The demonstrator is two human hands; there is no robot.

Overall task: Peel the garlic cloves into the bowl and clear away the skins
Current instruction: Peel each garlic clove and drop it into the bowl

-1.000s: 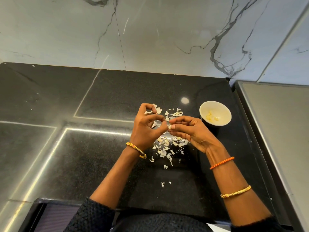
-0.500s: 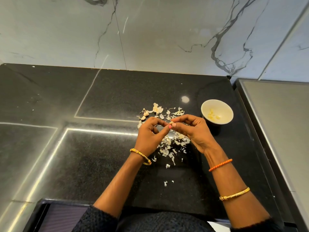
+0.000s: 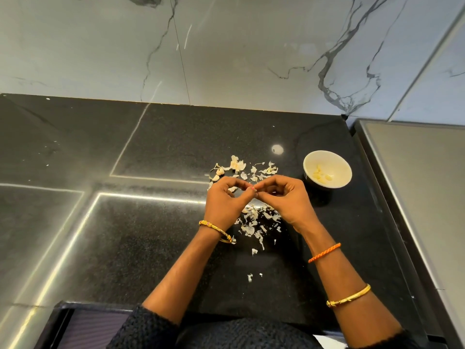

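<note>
My left hand [image 3: 224, 200] and my right hand [image 3: 286, 200] meet fingertip to fingertip above the black counter [image 3: 156, 248]. Together they pinch a small garlic clove [image 3: 252, 188], mostly hidden by the fingers. Papery garlic skins [image 3: 254, 222] lie scattered under and behind the hands. Two unpeeled cloves [image 3: 218, 174] sit at the far left of the pile. A white bowl [image 3: 339, 159] with several peeled cloves [image 3: 320, 175] stands to the right of my right hand.
A marble wall [image 3: 226, 46] rises behind the counter. A grey steel surface [image 3: 415, 197] borders the counter on the right. A few stray skin flakes [image 3: 250, 277] lie closer to the front edge.
Both hands have shifted slightly away from me over the skin pile and closed together on the clove. The left hand's fingers have curled in.
</note>
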